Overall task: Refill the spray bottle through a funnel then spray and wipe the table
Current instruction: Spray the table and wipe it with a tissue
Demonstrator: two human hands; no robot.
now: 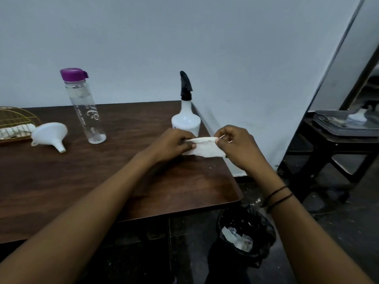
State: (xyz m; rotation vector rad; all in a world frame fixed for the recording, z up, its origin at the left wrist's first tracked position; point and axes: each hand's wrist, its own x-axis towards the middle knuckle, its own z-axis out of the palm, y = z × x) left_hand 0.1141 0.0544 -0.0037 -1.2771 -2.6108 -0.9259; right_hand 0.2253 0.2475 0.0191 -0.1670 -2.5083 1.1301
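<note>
- Both of our forearms reach forward from the bottom corners and converge above the right end of the table (82, 181); a dark band circles our right wrist.
- Our left hand (170, 145) pinches the left end of a white tissue (205, 147), thumb on top and fingers curled beneath it.
- Our right hand (235, 146) pinches the tissue's right end with thumb and fingertips, knuckles raised, so the tissue is stretched between both hands just over the table edge.
- Below the right forearm we see a black-lined bin (246, 232) on the floor with crumpled white scraps inside.
- Just behind our hands stands the white spray bottle (185, 119), upright, its black trigger head fitted.
- Farther left, the clear water bottle (86, 107) with a purple cap stands upright; the white funnel (51, 133) lies on its side near it.
- At the far left edge sits a gold wire basket (16, 117).
</note>
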